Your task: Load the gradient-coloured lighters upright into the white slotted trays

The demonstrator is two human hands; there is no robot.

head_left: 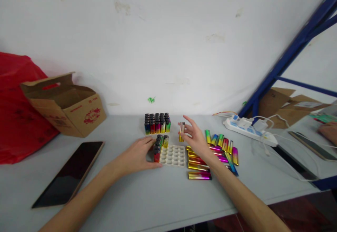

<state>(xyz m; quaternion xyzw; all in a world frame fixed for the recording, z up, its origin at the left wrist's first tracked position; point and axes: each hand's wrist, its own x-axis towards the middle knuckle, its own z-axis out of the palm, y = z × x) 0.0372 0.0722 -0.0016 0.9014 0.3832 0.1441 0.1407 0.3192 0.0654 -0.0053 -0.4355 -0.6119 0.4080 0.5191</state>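
Pinching a lighter (181, 132) in my right hand (196, 138), left hand (135, 156) spread at the tray's (172, 155) left edge, I have few sockets filled, most bare, loose lighters (199, 175) beside it.

Both forearms reach in from below, bare, converging forward. The left hand (138, 154) lies low, fingers and thumb spread in a curved bracket. The right hand (194, 135), beside it and slightly farther forward, pinches, index finger lifted above the others.

white wall (163, 42), scuffed | pale grey tabletop (126, 197) | blue metal frame (285, 53), right
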